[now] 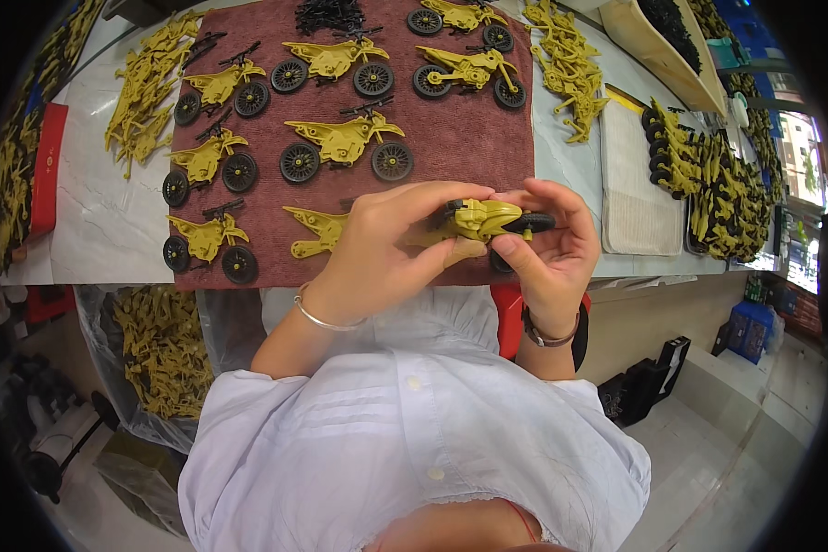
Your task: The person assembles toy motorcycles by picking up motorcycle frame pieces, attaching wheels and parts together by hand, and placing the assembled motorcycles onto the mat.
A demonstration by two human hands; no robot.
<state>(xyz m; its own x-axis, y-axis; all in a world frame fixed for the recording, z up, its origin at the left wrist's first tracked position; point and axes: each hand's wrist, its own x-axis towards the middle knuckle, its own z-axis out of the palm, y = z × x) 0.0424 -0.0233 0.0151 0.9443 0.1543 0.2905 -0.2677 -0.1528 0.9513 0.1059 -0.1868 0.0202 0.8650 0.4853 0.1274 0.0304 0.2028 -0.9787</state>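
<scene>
Between my two hands, above the near edge of a dark red towel point(267, 189), is a yellow toy motorcycle point(486, 217) with a black wheel toward the right. My left hand point(391, 235) grips its left end, thumb along the near side. The fingers of my right hand point(552, 244) curl round the wheel end, with the thumb pressed near the wheel. Just left of my left hand, a yellow toy motorcycle body point(315, 232) lies on the towel, partly covered by that hand. Beyond it stands a toy motorcycle with two black wheels point(345, 138).
Several more toy motorcycles point(207, 235) lie in rows on the towel. Yellow parts are heaped at the left point(147, 83) and right point(566, 69). A white tray point(639, 198) sits right, beside piled motorcycles point(727, 198). A bag of yellow parts point(164, 345) stands below the table's left edge.
</scene>
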